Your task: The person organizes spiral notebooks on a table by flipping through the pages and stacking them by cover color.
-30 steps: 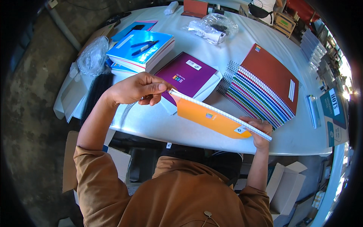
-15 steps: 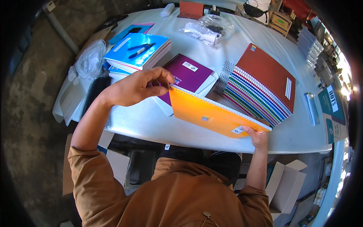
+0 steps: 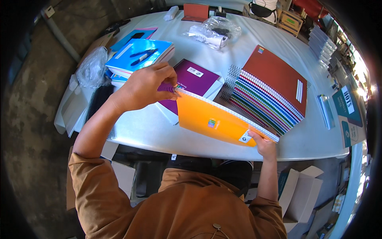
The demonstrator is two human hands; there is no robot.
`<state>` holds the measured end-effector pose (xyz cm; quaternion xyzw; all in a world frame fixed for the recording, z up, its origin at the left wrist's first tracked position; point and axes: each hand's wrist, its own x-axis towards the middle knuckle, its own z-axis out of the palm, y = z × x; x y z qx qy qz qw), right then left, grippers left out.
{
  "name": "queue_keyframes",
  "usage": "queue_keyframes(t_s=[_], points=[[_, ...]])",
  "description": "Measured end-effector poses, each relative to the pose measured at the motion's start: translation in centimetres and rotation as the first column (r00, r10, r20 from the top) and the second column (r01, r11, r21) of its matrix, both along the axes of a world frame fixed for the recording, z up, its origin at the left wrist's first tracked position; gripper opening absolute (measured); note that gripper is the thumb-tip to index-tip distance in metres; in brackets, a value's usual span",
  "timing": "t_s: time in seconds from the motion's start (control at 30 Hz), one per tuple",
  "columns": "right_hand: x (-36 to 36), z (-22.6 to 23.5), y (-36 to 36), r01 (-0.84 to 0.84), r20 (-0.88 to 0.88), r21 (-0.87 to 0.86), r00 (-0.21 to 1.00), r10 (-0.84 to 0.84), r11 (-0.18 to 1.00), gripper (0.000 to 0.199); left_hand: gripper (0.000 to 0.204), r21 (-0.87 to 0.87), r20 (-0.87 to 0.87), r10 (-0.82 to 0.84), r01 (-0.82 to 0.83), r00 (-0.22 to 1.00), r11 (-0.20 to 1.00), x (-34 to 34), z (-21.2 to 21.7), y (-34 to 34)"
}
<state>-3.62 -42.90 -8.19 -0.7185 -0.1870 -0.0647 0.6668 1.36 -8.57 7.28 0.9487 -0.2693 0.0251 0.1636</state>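
My right hand [image 3: 266, 145] grips an orange notebook [image 3: 211, 121] by its right end, thumb on the cover beside a white label. The notebook stands tilted on its long edge, with its punched page edge facing up. At its upper left corner my left hand [image 3: 149, 85] is closed in a pinch. A purple spiral coil [image 3: 166, 87] shows between those fingers, its tip partly hidden at the corner holes. Behind the orange notebook lies a purple notebook [image 3: 195, 77] on white sheets. To the right rises a stack of spiral notebooks [image 3: 274, 83] with a brown-red cover on top.
Blue books [image 3: 155, 47] with pens [image 3: 143, 56] on top are stacked at the left, beside a crumpled plastic bag [image 3: 91, 67]. Clear wrapping [image 3: 217, 32] lies at the back. Black coils [image 3: 97, 99] sit at the left edge. An open carton [image 3: 300, 195] stands below the table's right side.
My left hand has turned and closed more tightly at the notebook's corner. The orange cover now faces me a little more. The whole view has shifted slightly.
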Motion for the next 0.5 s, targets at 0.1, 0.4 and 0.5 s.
queue_keyframes(t_s=[0.1,0.4,0.5], points=[[0.2,0.3,0.2,0.02,0.018,0.032,1.0,-0.021,0.999,0.019,0.027,0.1,0.043,-0.116,0.111,0.992,0.989,0.0,-0.5,0.1],[-0.4,-1.1,0.7,0.063,0.02,0.085,0.998,-0.065,0.994,0.025,0.026,0.225,0.266,-0.145,0.085,0.953,0.971,1.1,-0.5,-0.8],[-0.4,-1.1,0.9,0.14,-0.108,0.051,0.985,-0.134,0.989,0.023,0.025,0.28,-0.047,-0.047,0.058,0.998,0.958,0.6,0.5,-1.3]])
